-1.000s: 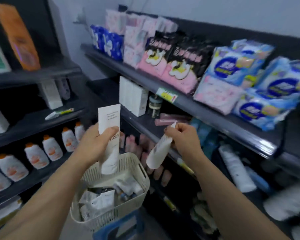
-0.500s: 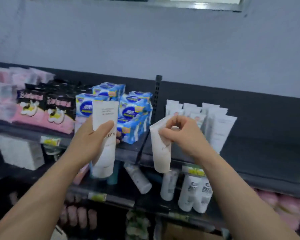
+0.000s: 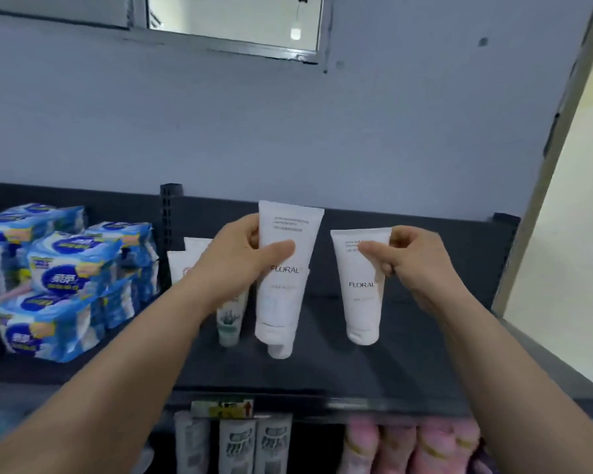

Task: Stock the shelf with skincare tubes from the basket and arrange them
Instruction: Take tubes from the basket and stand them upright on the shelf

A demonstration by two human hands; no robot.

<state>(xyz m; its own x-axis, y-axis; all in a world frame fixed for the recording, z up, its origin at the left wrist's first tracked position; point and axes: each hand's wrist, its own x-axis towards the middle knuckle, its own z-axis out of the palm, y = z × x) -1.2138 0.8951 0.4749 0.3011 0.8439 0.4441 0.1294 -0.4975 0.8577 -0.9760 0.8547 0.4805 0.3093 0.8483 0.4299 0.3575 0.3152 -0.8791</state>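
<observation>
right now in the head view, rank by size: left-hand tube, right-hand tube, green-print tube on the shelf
1. left-hand tube
2. right-hand tube
3. green-print tube, partly hidden behind the left hand, so unsure

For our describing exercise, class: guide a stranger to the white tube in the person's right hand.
Find the dark top shelf, right of the blue packs. Two FLORAL tubes are held cap-down over it, one per hand. Yours is the shorter tube, pinched by the right hand; the left hand grips a taller tube.

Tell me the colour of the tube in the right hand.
The tube is white with dark FLORAL lettering; head view.
</observation>
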